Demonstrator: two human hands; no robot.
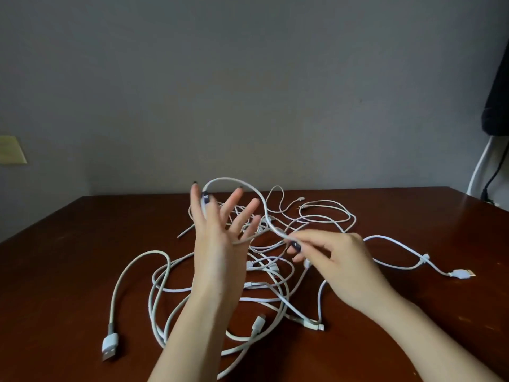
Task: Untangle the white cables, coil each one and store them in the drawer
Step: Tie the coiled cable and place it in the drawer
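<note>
Several white cables lie in a loose tangle (264, 274) on the brown wooden table (82, 244). My left hand (217, 244) is raised above the tangle with its fingers spread. Its thumb pinches one end of a white cable against the forefinger. That cable (259, 194) arches over the spread fingers and runs down to my right hand (336, 257). My right hand pinches it between thumb and fingertips just right of the left hand. A thinner strand crosses the left hand's lower fingers. No drawer is in view.
A USB plug (110, 346) lies at the front left of the table and another (462, 273) at the right. A grey wall stands behind the table. A black object (498, 100) on a white frame is at the far right.
</note>
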